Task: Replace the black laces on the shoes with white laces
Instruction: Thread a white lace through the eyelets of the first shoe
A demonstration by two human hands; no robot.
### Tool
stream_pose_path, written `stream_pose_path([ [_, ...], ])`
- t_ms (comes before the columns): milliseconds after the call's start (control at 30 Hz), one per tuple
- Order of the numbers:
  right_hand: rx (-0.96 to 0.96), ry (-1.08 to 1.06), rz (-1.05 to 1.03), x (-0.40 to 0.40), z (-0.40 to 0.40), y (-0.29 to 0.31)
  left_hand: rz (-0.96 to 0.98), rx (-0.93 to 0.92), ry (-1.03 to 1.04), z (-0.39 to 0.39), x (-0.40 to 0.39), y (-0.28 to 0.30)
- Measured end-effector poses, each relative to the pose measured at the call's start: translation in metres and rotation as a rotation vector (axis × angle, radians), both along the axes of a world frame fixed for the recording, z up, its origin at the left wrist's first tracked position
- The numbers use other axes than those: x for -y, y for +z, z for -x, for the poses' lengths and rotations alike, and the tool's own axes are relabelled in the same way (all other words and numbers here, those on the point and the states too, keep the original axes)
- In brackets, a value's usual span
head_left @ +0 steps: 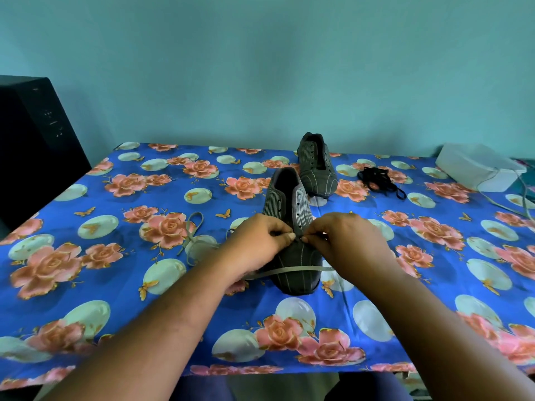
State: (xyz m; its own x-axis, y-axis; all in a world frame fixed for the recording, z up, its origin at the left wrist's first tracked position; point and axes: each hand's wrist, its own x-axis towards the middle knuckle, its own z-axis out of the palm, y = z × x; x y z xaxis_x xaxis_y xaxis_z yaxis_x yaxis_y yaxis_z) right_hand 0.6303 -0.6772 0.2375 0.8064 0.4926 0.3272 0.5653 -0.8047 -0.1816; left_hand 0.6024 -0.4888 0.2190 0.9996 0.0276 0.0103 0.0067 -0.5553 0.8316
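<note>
Black laces (379, 180) lie discarded; both hands, left hand (257, 244) and right hand (344, 241), pinch a white lace (289, 270) at the near shoe's (292, 227) lowest eyelets; the far shoe (315, 163) waits unlaced.

soft, even, dim light with a teal cast; no glare, only faint shadows around the grey pinstriped near shoe (292, 227). detail is slightly smeared, and wide-angle distortion bends the blue floral tablecloth (115, 285) away from that shoe.
</note>
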Motion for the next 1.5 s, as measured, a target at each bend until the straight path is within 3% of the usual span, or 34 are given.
stream_pose_path([
  [133,-0.142,0.037,-0.244,0.006,-0.006,-0.014,-0.005,-0.011,0.025,0.000,0.003,0.001],
  [233,-0.183,0.079,-0.311,0.010,-0.004,-0.020,-0.055,-0.015,0.055,0.001,0.007,0.004],
  [367,-0.191,0.050,-0.291,0.009,-0.002,-0.020,-0.159,-0.044,0.056,0.002,0.011,0.006],
  [600,-0.240,-0.048,-0.336,0.008,-0.003,-0.011,0.011,-0.049,0.028,0.001,0.007,0.004],
  [933,-0.350,0.038,-0.349,0.004,-0.010,0.003,0.181,-0.060,-0.006,-0.001,0.000,-0.003],
  [1100,-0.340,0.128,-0.283,0.001,-0.013,0.002,0.076,0.019,0.049,-0.001,0.002,-0.009],
  [1267,-0.278,0.256,-0.195,0.005,-0.016,-0.012,0.162,0.077,0.066,0.005,-0.007,-0.012],
  [1500,-0.198,0.249,-0.322,-0.003,-0.017,-0.014,0.018,0.187,0.051,0.012,-0.006,-0.017],
])
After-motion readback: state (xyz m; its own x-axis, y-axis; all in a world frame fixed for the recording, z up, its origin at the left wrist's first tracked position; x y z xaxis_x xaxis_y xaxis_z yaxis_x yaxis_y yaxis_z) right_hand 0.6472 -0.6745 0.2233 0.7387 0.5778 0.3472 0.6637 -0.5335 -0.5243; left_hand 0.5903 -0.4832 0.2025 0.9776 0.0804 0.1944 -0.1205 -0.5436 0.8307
